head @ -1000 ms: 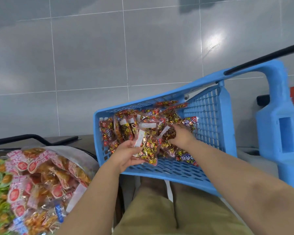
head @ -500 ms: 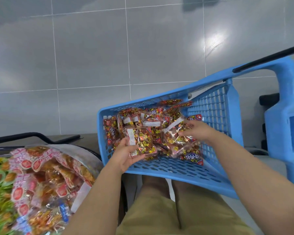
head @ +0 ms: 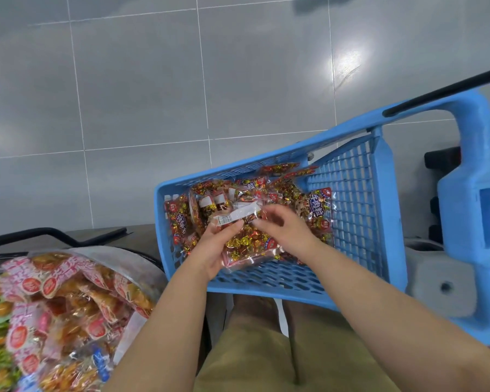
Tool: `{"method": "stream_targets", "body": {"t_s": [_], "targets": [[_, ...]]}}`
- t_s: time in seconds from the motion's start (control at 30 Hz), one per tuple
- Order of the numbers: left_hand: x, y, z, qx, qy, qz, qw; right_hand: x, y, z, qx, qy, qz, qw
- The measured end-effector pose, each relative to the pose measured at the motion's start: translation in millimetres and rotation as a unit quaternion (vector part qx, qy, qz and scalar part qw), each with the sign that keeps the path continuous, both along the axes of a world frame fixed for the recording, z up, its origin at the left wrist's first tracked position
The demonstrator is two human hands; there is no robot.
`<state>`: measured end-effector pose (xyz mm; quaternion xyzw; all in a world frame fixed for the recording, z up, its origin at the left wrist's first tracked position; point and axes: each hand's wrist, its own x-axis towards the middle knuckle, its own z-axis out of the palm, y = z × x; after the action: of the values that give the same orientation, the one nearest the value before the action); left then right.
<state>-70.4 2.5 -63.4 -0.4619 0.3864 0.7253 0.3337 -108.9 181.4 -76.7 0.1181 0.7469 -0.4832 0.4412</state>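
The left hand [head: 215, 250] gripped the candy packet [head: 249, 242] by its side and the right hand [head: 290, 233] pinched its top seam; light, floppy and slick, it seemed best held by the seams.

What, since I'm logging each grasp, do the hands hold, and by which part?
One clear candy bag: the left hand grips its upper left corner, thumb by the white label; the right hand pinches its upper right edge.

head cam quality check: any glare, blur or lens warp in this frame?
Head view: a white glare patch on the glossy grey tiles; the pile of red-and-orange snack bags at lower left is smeared; tile seams bow from the wide lens; the clear packet of gold-wrapped sweets between left hand and right hand is sharp.
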Motion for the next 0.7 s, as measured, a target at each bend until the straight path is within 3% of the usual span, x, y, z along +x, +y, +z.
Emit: {"method": "stream_targets", "body": {"t_s": [0.03, 0.1, 0.17, 0.3, 0.4, 0.57, 0.7], "targets": [[0.3, 0.1, -2.8, -0.006, -0.006, 0.003, 1.000, -0.6, 6.9, -6.4, 0.075, 0.065, -0.051, 0.994], [2.4, -1.0, -8.2, -0.019, -0.020, 0.017, 0.999, -3.7, 25.8, -15.8, 0.257, 0.147, -0.161, 0.941], [5.1, -1.2, -12.5, -0.036, -0.034, 0.027, 0.998, -2.0, 42.8, -25.6, 0.363, 0.129, -0.168, 0.907], [13.5, -0.1, -19.2, -0.055, -0.049, 0.037, 0.997, 11.4, 50.1, -42.5, 0.354, 0.078, -0.103, 0.926], [20.9, 0.4, -20.6, -0.072, -0.065, 0.047, 0.994, 15.5, 43.3, -49.8, 0.385, 0.067, -0.103, 0.915], [29.2, 1.1, -22.3, -0.076, -0.070, 0.077, 0.992, 2.8, 33.3, -61.3, 0.358, -0.003, -0.209, 0.910], [31.7, 1.0, -20.4, -0.080, -0.058, 0.073, 0.992, -5.7, 50.7, -58.8, 0.357, -0.004, -0.091, 0.930]]}}
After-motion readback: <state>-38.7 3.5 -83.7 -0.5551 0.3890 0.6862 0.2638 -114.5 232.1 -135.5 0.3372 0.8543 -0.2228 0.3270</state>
